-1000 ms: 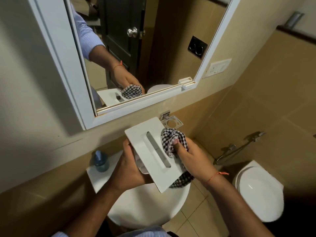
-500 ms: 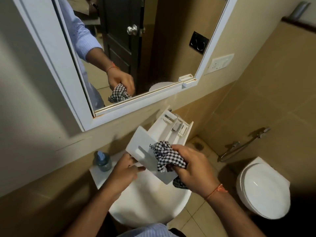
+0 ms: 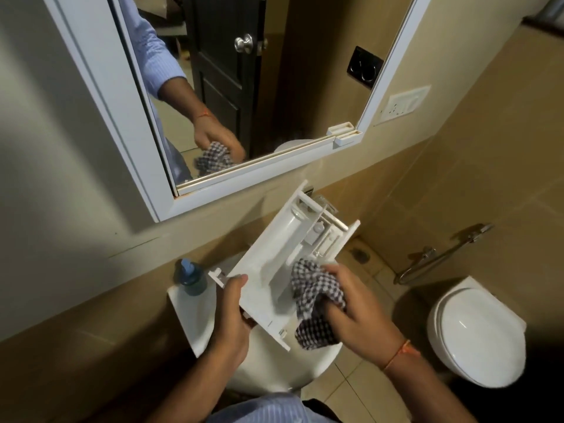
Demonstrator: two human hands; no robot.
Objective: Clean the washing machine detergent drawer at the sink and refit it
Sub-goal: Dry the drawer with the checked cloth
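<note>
You hold the white detergent drawer above the sink, its far end tilted up toward one o'clock. Your left hand grips its near left edge, thumb curled over the top. Your right hand clutches a checked cloth bunched against the drawer's right side. A blue bottle stands at nine o'clock of the drawer, a toilet at four.

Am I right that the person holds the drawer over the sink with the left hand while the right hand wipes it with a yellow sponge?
Not quite: the head view shows the right hand wiping the drawer with a black-and-white checked cloth, not a sponge. The left hand does hold it over the sink.
</note>
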